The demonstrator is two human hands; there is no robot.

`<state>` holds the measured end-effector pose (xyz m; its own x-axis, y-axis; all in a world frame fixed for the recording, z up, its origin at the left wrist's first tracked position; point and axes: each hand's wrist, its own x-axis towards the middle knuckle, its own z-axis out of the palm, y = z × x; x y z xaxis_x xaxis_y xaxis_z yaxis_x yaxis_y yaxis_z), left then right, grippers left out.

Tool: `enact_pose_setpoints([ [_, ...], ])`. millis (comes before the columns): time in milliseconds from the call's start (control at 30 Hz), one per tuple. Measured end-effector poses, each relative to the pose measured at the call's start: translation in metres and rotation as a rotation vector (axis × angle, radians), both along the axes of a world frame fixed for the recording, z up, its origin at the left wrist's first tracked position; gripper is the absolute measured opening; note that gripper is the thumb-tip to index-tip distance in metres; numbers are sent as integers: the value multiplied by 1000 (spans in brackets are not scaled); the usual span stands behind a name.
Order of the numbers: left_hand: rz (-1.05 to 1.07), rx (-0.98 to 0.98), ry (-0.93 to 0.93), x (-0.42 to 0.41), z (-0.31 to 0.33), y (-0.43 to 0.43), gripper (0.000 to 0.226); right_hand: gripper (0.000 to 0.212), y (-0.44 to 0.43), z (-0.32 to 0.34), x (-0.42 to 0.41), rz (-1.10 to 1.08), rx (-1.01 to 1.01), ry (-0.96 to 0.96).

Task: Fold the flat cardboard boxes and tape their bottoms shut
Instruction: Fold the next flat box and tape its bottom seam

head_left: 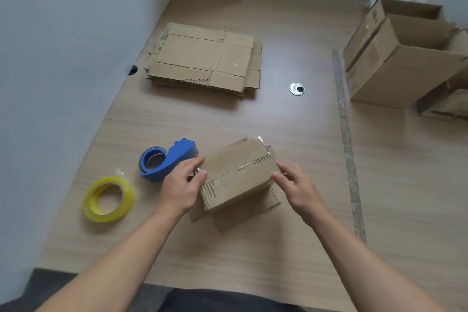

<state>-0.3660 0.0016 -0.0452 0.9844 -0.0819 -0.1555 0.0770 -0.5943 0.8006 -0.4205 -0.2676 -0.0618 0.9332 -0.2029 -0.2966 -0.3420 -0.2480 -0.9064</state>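
Note:
A small folded cardboard box [238,175] stands upside down near the middle of the table, its bottom flaps closed and facing up with a seam across them. My left hand [181,186] grips the box's left edge, thumb on top and fingers down the side. My right hand [297,185] holds the box's right edge the same way. A blue tape dispenser [169,159] lies just left of the box. A yellow tape roll [109,199] lies flat further left. A stack of flat cardboard boxes [205,58] sits at the back of the table.
Several folded open boxes [405,58] stand at the right rear. A silver cable grommet [296,88] is set in the wooden table [253,261]. A strip of tape [347,144] runs along the table at right. A wall borders the table's left side.

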Motion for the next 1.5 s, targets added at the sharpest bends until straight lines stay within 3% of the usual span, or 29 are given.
enact_pose_setpoints([
  [167,95,2,45,-3,-2,-7,33,49,-18,-5,-6,149,-22,-3],
  [300,153,33,47,-2,-2,-15,27,53,-20,-9,-5,147,28,-45],
  [467,145,5,128,3,1,-16,29,39,-12,-5,1,111,122,-51],
  [600,141,-45,212,15,8,-21,29,5,-5,14,8,-10,-182,-227],
  [667,140,-103,285,16,9,-21,25,15,-6,30,14,19,-218,-305],
  [800,133,-192,366,23,19,-13,27,33,-17,53,16,226,-154,-281],
  [900,84,-193,406,26,25,-11,24,33,-23,61,15,281,-87,-267],
  [1067,50,-195,452,33,30,-8,26,61,-24,63,14,345,-33,-278],
  [1167,40,-188,431,38,31,-4,26,87,-24,58,11,372,-59,-302],
  [1200,42,-192,411,40,31,-3,23,87,-24,56,10,359,-74,-329],
  [1333,4,-241,280,39,26,-6,20,67,-22,41,5,194,-77,-414],
  [1500,70,-4,70,24,17,-17,54,54,-18,20,-7,87,-87,-346],
])
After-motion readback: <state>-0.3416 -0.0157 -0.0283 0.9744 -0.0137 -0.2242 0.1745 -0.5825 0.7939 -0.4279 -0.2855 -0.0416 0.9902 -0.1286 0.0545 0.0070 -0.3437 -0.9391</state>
